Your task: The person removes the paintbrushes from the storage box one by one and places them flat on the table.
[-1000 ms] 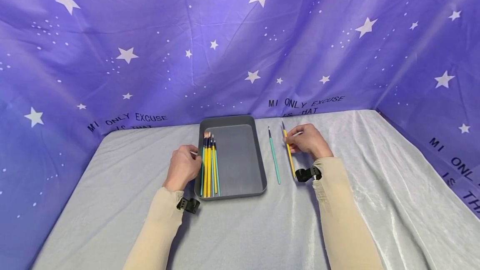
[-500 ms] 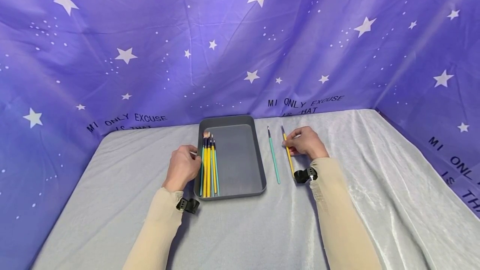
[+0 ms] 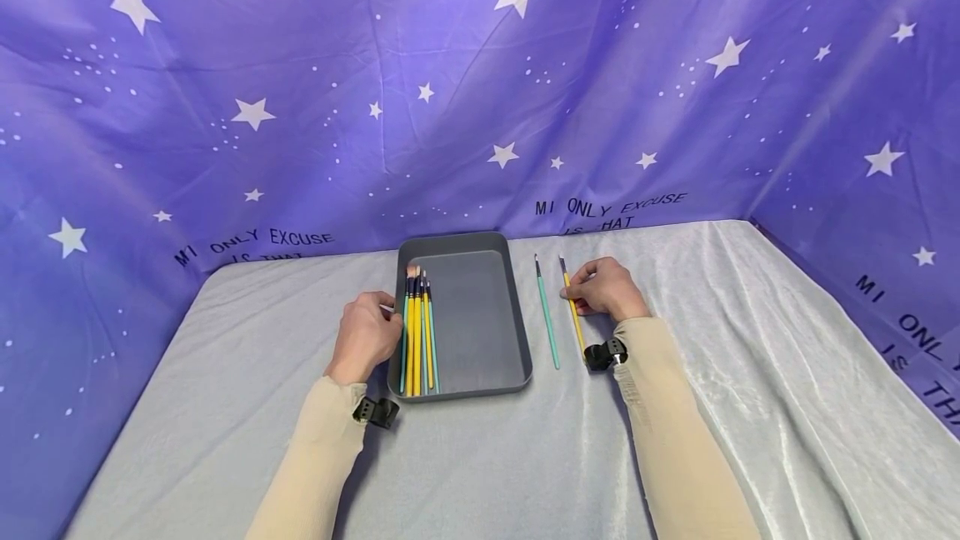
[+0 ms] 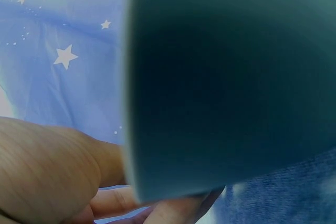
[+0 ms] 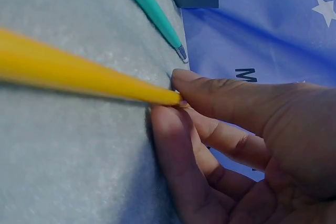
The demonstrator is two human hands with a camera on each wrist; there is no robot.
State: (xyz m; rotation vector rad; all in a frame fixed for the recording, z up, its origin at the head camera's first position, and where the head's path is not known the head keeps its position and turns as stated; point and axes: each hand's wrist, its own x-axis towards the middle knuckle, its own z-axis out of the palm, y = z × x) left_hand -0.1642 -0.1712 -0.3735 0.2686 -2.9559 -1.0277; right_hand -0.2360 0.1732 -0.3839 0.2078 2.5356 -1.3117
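Observation:
My left hand (image 3: 365, 332) grips the left wall of a grey rectangular tray (image 3: 483, 332); in the left wrist view the tray wall (image 4: 226, 87) fills much of the picture, thumb and fingers at its lower edge. Inside, along that wall, lie several yellow and teal paintbrushes (image 3: 417, 340), bristles away from me. To the right of the tray, my right hand (image 3: 606, 290) pinches a yellow paintbrush (image 3: 576, 325) between thumb and fingertips, its handle (image 5: 89, 72) pointing back toward the wrist camera. A teal paintbrush (image 3: 547, 315) lies on the cloth between the tray and this hand.
A light grey cloth (image 3: 570, 457) with soft folds covers the table. Behind it hangs a purple curtain (image 3: 450, 48) with white stars, which also runs along both sides. The tray's far end stands close to the curtain.
My right hand has shifted slightly left and toward me with the yellow paintbrush, closer to the teal one. The left hand, tray and brushes inside stay in place.

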